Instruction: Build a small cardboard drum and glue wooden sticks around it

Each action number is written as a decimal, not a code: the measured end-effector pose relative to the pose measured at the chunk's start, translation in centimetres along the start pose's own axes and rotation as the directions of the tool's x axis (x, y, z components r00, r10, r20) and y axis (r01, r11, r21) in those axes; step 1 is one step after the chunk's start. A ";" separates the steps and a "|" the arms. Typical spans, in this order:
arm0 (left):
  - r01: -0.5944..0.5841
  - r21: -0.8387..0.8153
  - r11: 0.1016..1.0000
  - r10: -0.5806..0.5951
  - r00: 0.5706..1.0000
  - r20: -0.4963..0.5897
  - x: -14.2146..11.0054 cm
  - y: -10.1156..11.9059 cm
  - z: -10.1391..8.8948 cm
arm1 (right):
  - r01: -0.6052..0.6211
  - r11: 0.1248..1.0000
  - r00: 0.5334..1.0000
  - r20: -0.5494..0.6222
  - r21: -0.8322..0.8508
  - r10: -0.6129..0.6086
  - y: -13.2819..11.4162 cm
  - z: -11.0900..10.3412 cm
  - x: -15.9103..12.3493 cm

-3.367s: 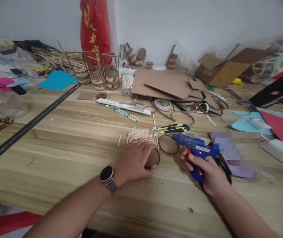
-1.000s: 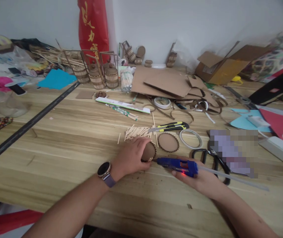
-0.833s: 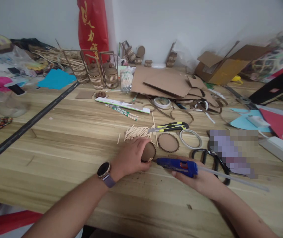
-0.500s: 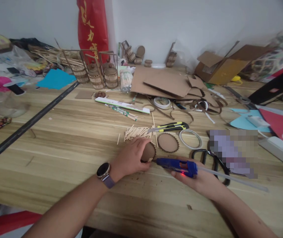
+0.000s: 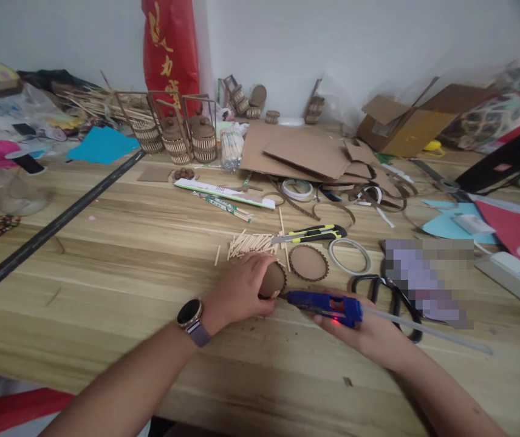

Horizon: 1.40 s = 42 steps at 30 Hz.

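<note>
My left hand (image 5: 244,285) is closed around the edge of a round cardboard disc (image 5: 273,280) with a corrugated rim, partly hidden under the fingers. In my right hand (image 5: 364,334) is a blue glue gun (image 5: 324,305), a red light glowing on it and a clear glue stick (image 5: 433,331) running out of its back. The gun's nozzle meets the disc's near right rim, beside a small pale stick piece. A second rimmed cardboard disc (image 5: 309,263) lies just to the right. Behind the left hand is a pile of short wooden sticks (image 5: 251,243).
A yellow-black utility knife (image 5: 317,233), a tape roll (image 5: 350,255) and black-handled scissors (image 5: 396,309) lie near the right hand. Cardboard sheets (image 5: 305,152) lie farther back. Small stick-walled baskets (image 5: 204,142) stand at the back left, and a cardboard box (image 5: 401,124) at the back right.
Almost nothing differs. Both hands, the disc and the glue gun hold their places, with the nozzle still at the rim.
</note>
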<state>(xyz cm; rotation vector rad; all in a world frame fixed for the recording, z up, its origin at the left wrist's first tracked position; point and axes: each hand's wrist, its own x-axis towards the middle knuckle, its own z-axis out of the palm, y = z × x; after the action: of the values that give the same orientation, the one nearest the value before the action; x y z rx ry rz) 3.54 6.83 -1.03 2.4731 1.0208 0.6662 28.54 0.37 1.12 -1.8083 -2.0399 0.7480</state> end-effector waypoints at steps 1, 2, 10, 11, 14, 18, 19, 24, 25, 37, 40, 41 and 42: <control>0.000 -0.002 1.000 0.000 1.000 0.001 0.0 0.0 0.0 | -0.007 1.000 1.000 -0.006 -0.006 0.007 0.0 0.0 0.0; 0.000 -0.003 1.000 0.000 1.000 0.002 0.0 0.0 0.0 | -0.007 1.000 1.000 -0.011 -0.009 0.007 0.0 0.0 0.0; 0.005 -0.002 1.000 -0.005 1.000 0.005 0.1 0.2 -0.2 | 0.061 0.998 0.997 -0.053 -0.006 -0.061 -0.9 -0.3 -0.1; 0.006 -0.005 1.000 -0.006 1.000 0.007 0.1 0.2 -0.2 | 0.064 0.998 0.997 -0.053 -0.012 -0.064 -0.8 -0.3 -0.1; 0.008 -0.012 1.000 -0.008 1.000 0.016 0.1 0.2 -0.2 | 0.065 0.998 0.996 -0.052 -0.021 -0.066 -0.6 -0.2 -0.1; 0.005 -0.015 1.000 -0.004 1.000 0.004 0.1 0.1 -0.1 | 0.074 0.997 0.996 -0.042 -0.018 -0.075 -0.3 0.0 0.0; 0.004 -0.015 1.000 -0.004 1.000 0.004 0.1 0.1 -0.1 | 0.074 0.997 0.997 -0.035 -0.014 -0.074 -0.3 0.0 0.0; 0.012 -0.007 1.000 -0.011 1.000 0.019 0.1 0.2 -0.2 | 0.071 0.997 0.997 -0.038 -0.008 -0.071 -0.4 0.0 0.0; 0.012 -0.006 1.000 -0.012 1.000 0.019 0.1 0.2 -0.2 | 0.075 0.997 0.996 -0.044 -0.009 -0.076 -0.4 0.1 0.0; 0.033 0.002 0.999 -0.033 0.999 0.018 0.1 0.2 -0.1 | -0.051 0.964 0.998 -0.011 0.261 0.055 -0.4 -0.3 0.2; 0.036 0.002 0.999 -0.036 0.999 0.019 0.1 0.2 -0.1 | -0.222 0.815 0.973 0.065 0.536 0.223 -0.1 -0.6 0.6; 0.035 0.002 0.999 -0.035 0.999 0.018 0.1 0.2 -0.1 | -0.269 0.730 0.957 0.090 0.629 0.274 -0.1 -0.8 0.9; 0.034 0.002 0.999 -0.034 0.999 0.017 0.1 0.2 -0.1 | -0.294 0.639 0.945 0.114 0.711 0.308 -0.2 -1.1 1.2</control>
<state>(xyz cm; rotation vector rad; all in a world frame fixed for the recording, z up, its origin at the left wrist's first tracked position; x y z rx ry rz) 3.67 6.78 -0.84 2.4532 1.0556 0.6331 28.80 1.71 2.00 -1.6338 -1.1293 1.3867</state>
